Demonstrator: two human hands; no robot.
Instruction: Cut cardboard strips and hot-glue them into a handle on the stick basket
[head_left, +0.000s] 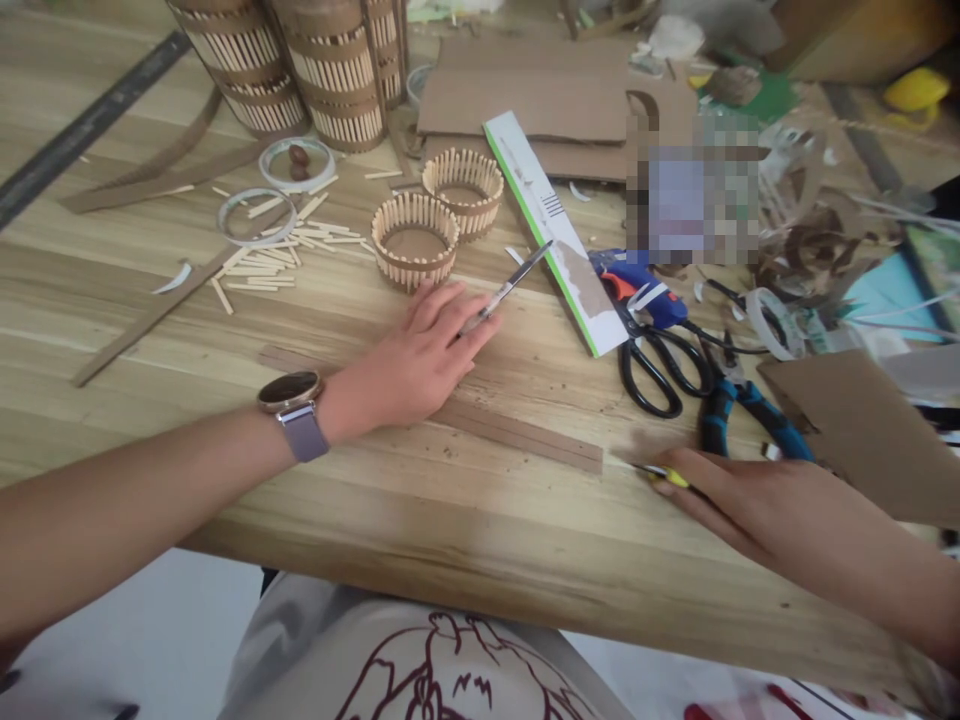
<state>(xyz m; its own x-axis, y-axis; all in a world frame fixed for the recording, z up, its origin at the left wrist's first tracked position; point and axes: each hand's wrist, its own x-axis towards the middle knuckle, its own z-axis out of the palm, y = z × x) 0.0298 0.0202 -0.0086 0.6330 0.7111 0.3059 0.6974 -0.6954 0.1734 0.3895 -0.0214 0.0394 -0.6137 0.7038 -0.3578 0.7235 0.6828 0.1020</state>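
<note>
My left hand [420,360], with a watch [291,392] on its wrist, lies over the middle of the table. Its fingers are closed on a slim pen-like tool [517,280] with a dark tip, pointing away and to the right. Below this palm runs a narrow cardboard strip [525,437] with a line along it; part of it is hidden by the hand. At the right, my right hand [742,490] is wrapped round a yellow-and-black cutter [673,477]. The cutter's thin end points left, close to the strip's right end.
Two small matchstick rings [415,262] stand beyond my left hand, near loose sticks [262,265] and tape rolls [256,217]. Taller stick cylinders [330,75] are behind. A white box [555,230], scissors [652,380], a blue glue gun [652,290] and pliers [750,405] lie right.
</note>
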